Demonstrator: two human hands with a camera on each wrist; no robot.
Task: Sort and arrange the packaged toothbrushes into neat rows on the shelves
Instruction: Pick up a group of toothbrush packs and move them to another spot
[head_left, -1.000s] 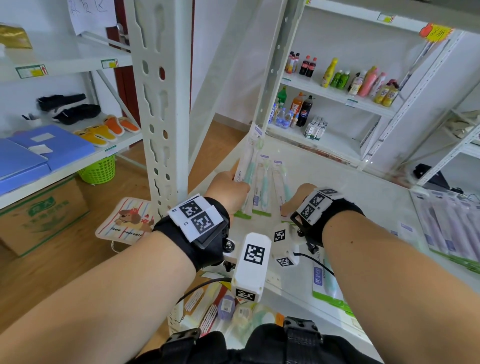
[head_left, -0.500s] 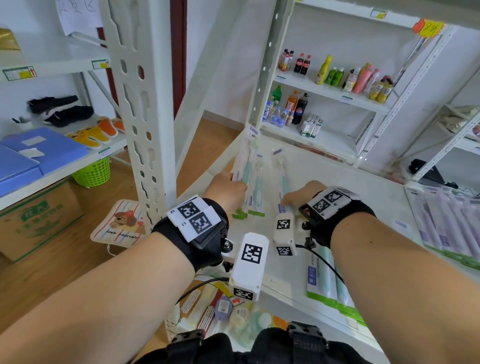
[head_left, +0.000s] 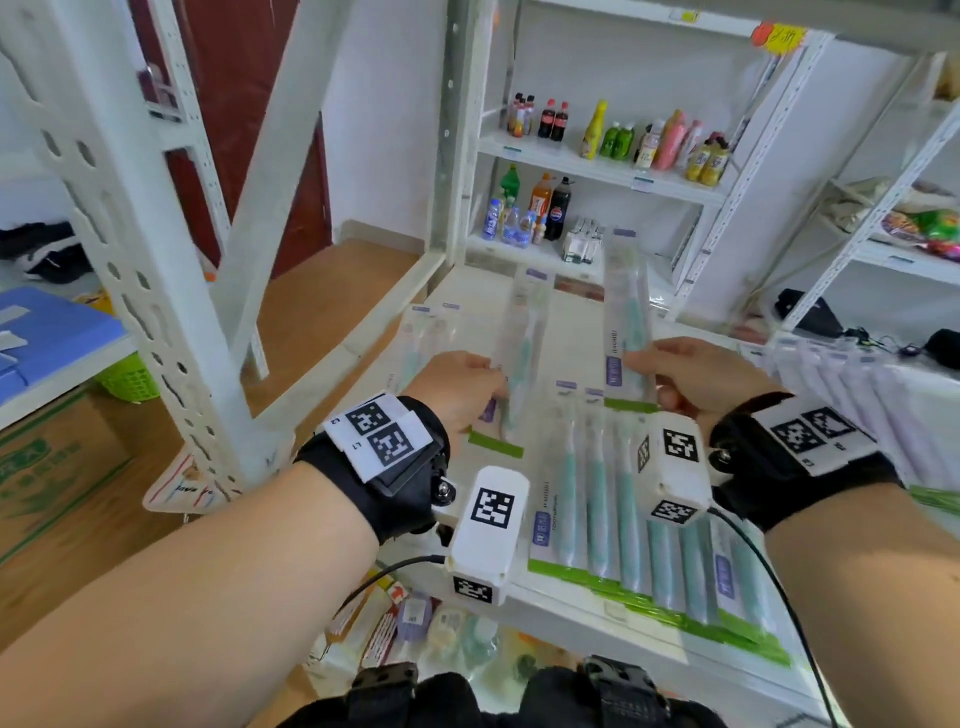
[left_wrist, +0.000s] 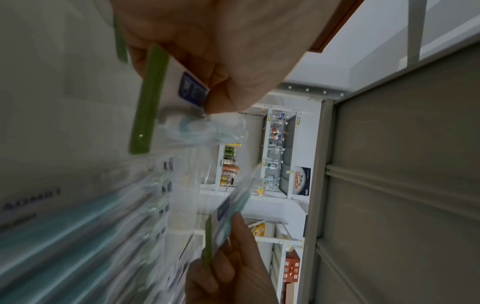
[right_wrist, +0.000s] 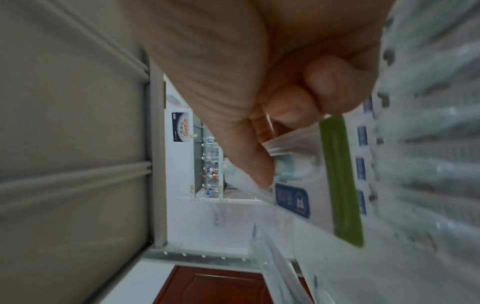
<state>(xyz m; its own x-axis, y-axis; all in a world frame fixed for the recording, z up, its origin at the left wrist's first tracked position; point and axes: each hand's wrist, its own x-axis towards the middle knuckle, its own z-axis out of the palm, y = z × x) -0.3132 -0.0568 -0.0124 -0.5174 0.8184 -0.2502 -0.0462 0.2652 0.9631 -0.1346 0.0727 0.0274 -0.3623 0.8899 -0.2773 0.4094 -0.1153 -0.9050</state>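
The white shelf (head_left: 582, 312) carries a row of packaged toothbrushes (head_left: 639, 525) at its near edge, laid side by side, long axes running front to back, green ends toward the person. Above it, the right hand (head_left: 696, 371) pinches the green-ended base of one toothbrush pack (head_left: 626, 317), which points away toward the back. The left hand (head_left: 457, 387) pinches another pack (head_left: 522, 358) likewise, its far end leaning slightly right, just beside two packs (head_left: 423, 338) lying at the shelf's left edge.
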